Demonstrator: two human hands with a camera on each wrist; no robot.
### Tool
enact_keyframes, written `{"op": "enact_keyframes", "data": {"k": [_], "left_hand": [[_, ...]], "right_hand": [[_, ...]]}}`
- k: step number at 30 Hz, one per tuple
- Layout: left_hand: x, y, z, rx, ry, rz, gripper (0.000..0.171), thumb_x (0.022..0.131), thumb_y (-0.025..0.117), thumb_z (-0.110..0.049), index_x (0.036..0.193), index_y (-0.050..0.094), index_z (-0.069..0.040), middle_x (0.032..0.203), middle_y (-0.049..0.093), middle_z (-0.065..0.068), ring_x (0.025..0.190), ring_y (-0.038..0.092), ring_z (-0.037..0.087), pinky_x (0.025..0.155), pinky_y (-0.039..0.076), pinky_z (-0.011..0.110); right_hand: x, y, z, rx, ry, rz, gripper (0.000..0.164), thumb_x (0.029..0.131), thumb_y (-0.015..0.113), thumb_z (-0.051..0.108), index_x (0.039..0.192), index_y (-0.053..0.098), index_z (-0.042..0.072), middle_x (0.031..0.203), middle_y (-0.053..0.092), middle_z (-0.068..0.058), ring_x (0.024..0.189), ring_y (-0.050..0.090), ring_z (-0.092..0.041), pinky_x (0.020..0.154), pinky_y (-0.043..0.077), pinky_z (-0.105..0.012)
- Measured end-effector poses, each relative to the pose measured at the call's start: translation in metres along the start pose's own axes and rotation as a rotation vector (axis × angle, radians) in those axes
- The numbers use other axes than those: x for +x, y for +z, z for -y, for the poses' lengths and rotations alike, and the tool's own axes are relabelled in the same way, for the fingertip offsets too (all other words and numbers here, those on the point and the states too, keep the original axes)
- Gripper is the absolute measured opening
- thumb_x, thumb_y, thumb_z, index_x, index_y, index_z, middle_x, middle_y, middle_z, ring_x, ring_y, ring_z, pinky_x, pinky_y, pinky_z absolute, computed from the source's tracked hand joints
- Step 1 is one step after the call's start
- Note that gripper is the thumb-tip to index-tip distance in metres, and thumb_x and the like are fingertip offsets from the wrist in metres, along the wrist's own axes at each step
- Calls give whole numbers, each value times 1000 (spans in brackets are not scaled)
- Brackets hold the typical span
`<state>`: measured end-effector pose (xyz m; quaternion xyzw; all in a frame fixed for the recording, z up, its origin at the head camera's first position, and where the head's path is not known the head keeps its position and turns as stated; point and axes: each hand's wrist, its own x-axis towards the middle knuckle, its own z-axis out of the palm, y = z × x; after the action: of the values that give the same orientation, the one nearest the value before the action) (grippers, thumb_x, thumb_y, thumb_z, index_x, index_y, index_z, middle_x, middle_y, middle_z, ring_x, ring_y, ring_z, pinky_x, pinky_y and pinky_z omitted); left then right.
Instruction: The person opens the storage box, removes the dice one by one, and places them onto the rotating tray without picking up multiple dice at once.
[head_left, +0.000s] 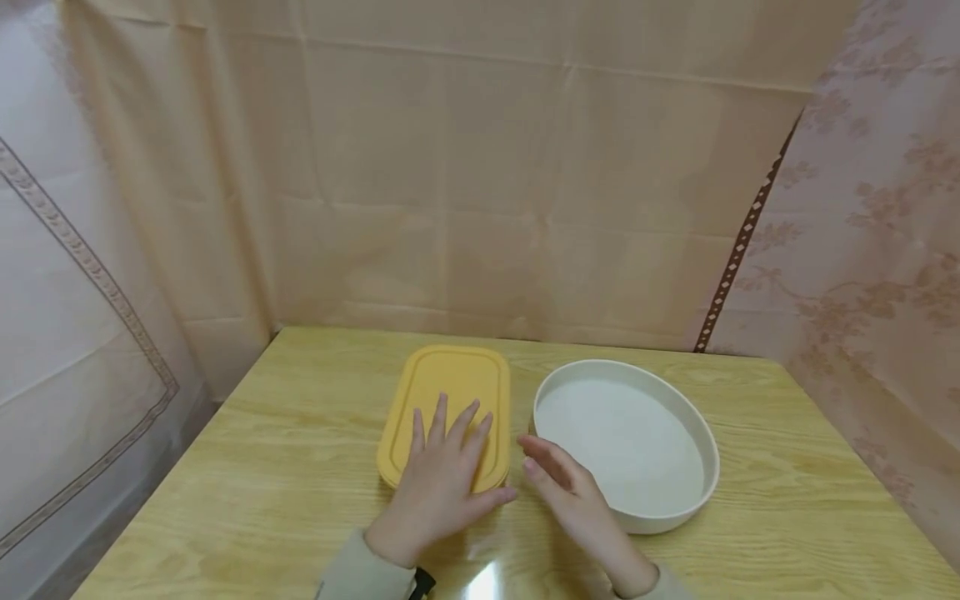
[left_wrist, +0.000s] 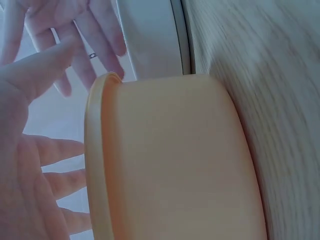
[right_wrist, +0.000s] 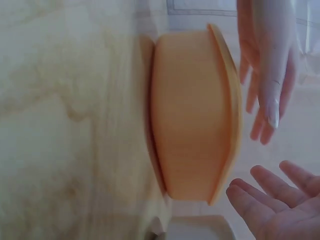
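A yellow rectangular container with rounded corners and a yellow lid point(head_left: 457, 372) lies lengthwise on the table. Over the near half of that lid my left hand point(head_left: 438, 482) is spread, palm down, fingers apart. From the right wrist view, a gap shows between the left hand point(right_wrist: 270, 55) and the top of the container point(right_wrist: 190, 120). My right hand point(head_left: 577, 504) is held between the container and a round white dish point(head_left: 622, 442), fingers extended and grasping nothing. It overlaps the dish's near-left rim in the head view. A ring shows on one right finger in the left wrist view.
The wood-grain table point(head_left: 285, 450) carries both vessels, the dish standing to the right of the container. A beige cloth point(head_left: 480, 183) hangs behind the table's far edge. Patterned cloths hang at both sides. Light glares off the table's near edge.
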<state>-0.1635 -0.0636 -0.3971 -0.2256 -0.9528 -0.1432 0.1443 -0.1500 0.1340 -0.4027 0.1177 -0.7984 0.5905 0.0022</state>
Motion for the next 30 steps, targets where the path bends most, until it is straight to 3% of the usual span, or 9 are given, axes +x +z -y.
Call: {"op": "enact_keyframes", "data": {"k": [3, 6, 10, 17, 22, 30], "left_hand": [[0, 0, 0, -1, 30, -14, 79, 82, 67, -65, 140, 55, -12, 152, 44, 14, 143, 28, 52, 111, 18, 74], [1, -1, 2, -15, 41, -8, 70, 82, 71, -57, 134, 60, -11, 147, 49, 14, 141, 32, 52, 111, 21, 73], [1, -3, 4, -24, 38, 12, 63, 81, 76, -50, 129, 63, -11, 142, 53, 15, 137, 38, 50, 111, 27, 70], [0, -3, 5, -19, 40, 22, 53, 79, 78, -46, 119, 67, -13, 134, 59, 12, 132, 45, 45, 108, 37, 61], [-1, -2, 5, 3, 59, -13, 38, 75, 83, -44, 99, 68, -19, 116, 63, 4, 119, 51, 35, 96, 44, 51], [-2, -2, 5, 8, 41, -1, 32, 72, 83, -43, 80, 60, -22, 83, 53, -8, 80, 43, 13, 67, 33, 24]], "right_hand": [[1, 3, -2, 7, 8, -26, 35, 102, 55, 21, 133, 59, 5, 135, 62, -13, 130, 55, -36, 104, 48, -43], [3, 3, -3, 34, 22, -44, 33, 101, 57, 21, 129, 62, 5, 130, 65, -12, 126, 58, -29, 101, 50, -30], [4, 3, -6, 89, 65, -29, 34, 100, 58, 19, 128, 61, -1, 126, 66, -16, 119, 62, -20, 94, 50, -19], [5, 6, -12, 120, 114, 27, 41, 101, 55, 20, 130, 55, -9, 122, 64, -26, 110, 64, -33, 91, 56, -32], [5, 11, -18, 157, 140, 63, 41, 101, 57, 20, 130, 55, -9, 118, 63, -21, 104, 64, -27, 88, 57, -32], [4, 11, -21, 203, 142, 96, 41, 100, 58, 18, 129, 51, -12, 113, 62, -22, 96, 65, -21, 85, 57, -29]]}}
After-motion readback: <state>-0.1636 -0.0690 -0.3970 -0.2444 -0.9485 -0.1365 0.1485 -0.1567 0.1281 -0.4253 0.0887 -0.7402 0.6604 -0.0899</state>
